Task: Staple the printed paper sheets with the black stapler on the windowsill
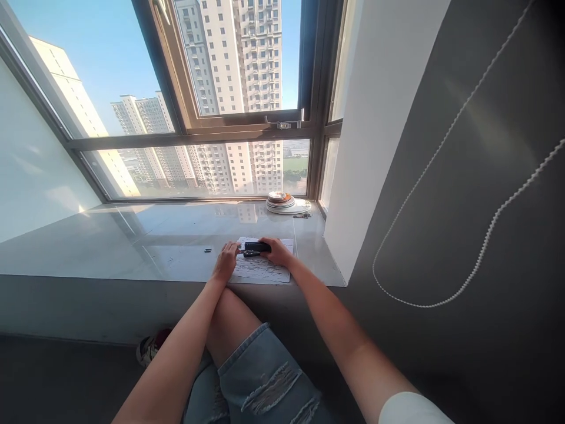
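A black stapler (256,247) lies sideways over printed sheets of paper (260,271) on the window sill, its upper and lower arms parted at the left end. My right hand (278,252) is closed round its right end. At the opposite end, the fingers of my left hand (226,258) are pinched together on the stapler's tip. Whether a small piece is also between those fingertips is too small to tell. Left of my left hand, a small dark strip (207,251) rests on the sill.
A stack of plates or dishes (281,203) stands by the window at the back right, with a small dark item (302,215) beside it. A beaded blind chain (424,305) hangs in a loop on the right. My bent knee (233,315) is against the sill's front edge.
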`<action>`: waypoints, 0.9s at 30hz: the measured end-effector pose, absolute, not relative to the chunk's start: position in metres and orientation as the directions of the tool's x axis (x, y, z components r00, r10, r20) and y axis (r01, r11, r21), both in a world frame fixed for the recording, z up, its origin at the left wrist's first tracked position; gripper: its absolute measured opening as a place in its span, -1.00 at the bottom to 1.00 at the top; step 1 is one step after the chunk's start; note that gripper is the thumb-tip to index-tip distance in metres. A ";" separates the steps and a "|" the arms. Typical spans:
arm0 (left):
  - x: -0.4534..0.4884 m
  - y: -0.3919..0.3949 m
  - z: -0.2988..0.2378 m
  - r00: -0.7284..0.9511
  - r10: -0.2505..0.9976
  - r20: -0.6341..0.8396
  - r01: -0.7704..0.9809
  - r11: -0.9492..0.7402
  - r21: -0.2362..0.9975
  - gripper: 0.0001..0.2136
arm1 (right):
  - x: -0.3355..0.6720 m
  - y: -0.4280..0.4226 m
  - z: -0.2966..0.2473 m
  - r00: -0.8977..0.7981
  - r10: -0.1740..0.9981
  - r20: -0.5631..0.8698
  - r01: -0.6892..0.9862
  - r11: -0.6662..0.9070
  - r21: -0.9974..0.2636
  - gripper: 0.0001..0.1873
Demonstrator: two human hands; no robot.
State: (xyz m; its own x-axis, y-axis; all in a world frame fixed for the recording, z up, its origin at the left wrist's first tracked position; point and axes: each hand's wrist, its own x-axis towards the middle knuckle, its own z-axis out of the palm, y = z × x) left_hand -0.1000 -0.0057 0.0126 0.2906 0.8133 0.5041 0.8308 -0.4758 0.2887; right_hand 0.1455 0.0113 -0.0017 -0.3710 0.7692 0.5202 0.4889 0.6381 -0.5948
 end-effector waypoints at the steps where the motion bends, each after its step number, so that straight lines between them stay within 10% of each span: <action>1: -0.100 -0.006 0.013 0.297 0.808 0.509 0.831 -0.481 0.280 -0.71 | 0.146 0.011 -0.002 -0.371 0.768 0.522 0.489 0.640 -0.593 -0.50; 13: -0.099 -0.008 0.010 0.368 0.779 0.507 0.894 -0.447 0.036 -0.75 | 0.146 0.012 -0.003 -0.371 0.766 0.524 0.490 0.641 -0.591 -0.50; 27: -0.103 -0.007 0.009 0.401 0.734 0.548 0.845 -0.528 0.089 -0.82 | 0.146 0.013 -0.005 -0.371 0.758 0.536 0.482 0.651 -0.587 -0.51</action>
